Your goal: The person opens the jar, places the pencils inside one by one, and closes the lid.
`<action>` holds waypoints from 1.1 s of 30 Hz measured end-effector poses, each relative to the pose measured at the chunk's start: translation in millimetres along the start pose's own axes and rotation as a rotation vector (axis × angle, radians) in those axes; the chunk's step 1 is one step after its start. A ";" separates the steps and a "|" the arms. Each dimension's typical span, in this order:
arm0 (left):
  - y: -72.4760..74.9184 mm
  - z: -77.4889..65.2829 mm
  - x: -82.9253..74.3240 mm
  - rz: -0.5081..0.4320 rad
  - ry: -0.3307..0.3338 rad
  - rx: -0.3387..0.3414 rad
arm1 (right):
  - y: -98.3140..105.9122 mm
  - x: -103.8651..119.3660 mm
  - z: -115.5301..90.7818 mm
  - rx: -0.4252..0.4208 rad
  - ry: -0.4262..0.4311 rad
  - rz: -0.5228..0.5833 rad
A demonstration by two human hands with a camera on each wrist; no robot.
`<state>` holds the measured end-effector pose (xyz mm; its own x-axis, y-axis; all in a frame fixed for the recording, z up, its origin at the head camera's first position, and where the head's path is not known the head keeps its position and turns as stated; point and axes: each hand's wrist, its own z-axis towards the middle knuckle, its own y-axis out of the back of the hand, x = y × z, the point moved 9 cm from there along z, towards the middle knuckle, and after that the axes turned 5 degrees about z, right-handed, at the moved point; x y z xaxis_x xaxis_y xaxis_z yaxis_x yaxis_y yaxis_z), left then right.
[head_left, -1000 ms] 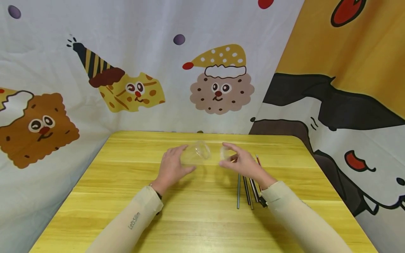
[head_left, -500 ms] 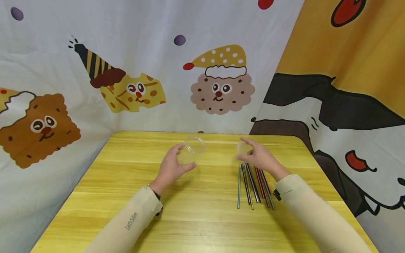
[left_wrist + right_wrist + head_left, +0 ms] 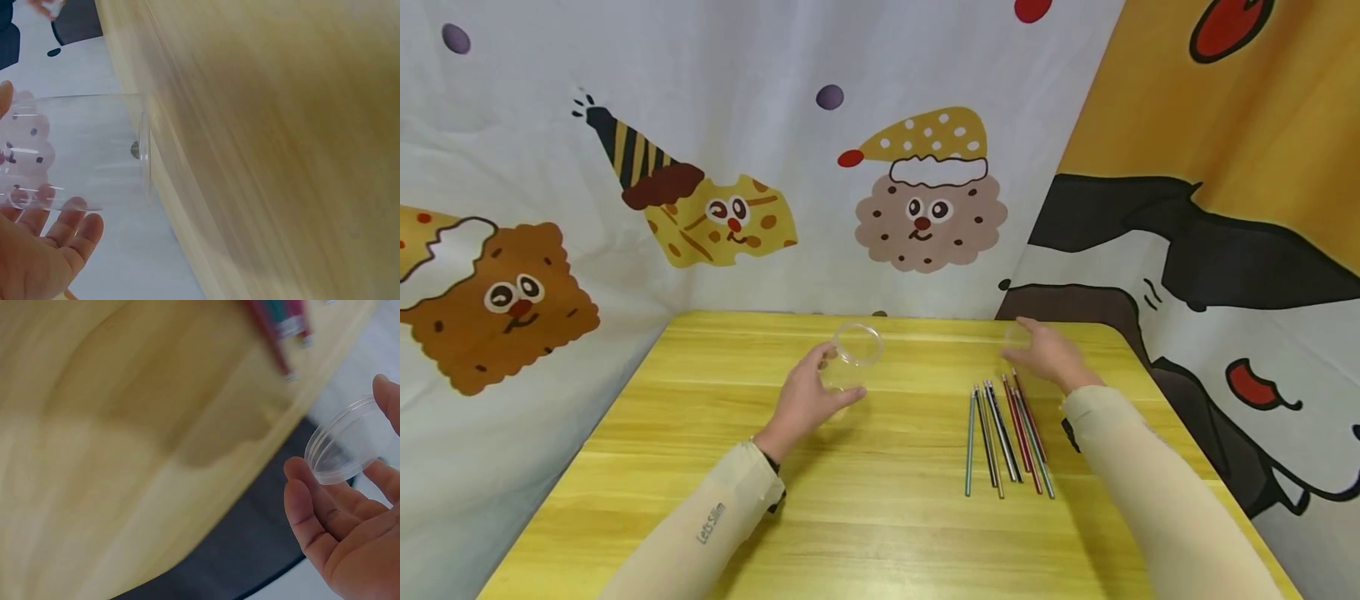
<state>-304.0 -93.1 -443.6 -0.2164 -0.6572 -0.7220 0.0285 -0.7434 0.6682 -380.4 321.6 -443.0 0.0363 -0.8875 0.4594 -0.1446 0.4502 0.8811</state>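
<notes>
My left hand [image 3: 805, 402] grips a clear plastic jar [image 3: 94, 147] around its side, thumb on one side and fingers on the other. In the head view the jar's round mouth [image 3: 859, 363] faces up toward me, with no lid on it; the jar is held above the table. Off to the right, my right hand [image 3: 1051, 354] holds a clear round lid [image 3: 344, 445] by its edge between thumb and fingers. The lid is raised over the table's far right part and shows only faintly in the head view.
Several pencils [image 3: 1006, 433] in dark, red, teal and gold tones lie side by side on the wooden table [image 3: 880, 517], between me and the right hand. A cloth backdrop with cartoon prints [image 3: 925, 217] hangs behind the table's far edge.
My right hand has moved right and away from the jar with the lid, uncovering the pencils. The left hand has stayed nearly in place while the jar's mouth tilted from rightward to upward.
</notes>
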 end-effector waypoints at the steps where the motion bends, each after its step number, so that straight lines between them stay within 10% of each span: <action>1: 0.9 -0.2 0.1 0.003 0.002 0.000 | -1.0 -7.0 1.5 0.007 -0.008 -0.020; 11: 2.7 -1.1 7.6 -0.022 0.016 0.007 | -14.8 -53.8 1.9 0.102 -0.105 -0.129; 33: 6.8 0.9 19.5 -0.070 0.083 0.000 | -20.4 -49.5 5.1 0.182 -0.149 -0.224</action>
<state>-308.9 -110.8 -453.0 -0.1368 -0.6114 -0.7794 0.0157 -0.7880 0.6154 -384.3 355.8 -484.3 -0.0564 -0.9731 0.2234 -0.3245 0.2295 0.9176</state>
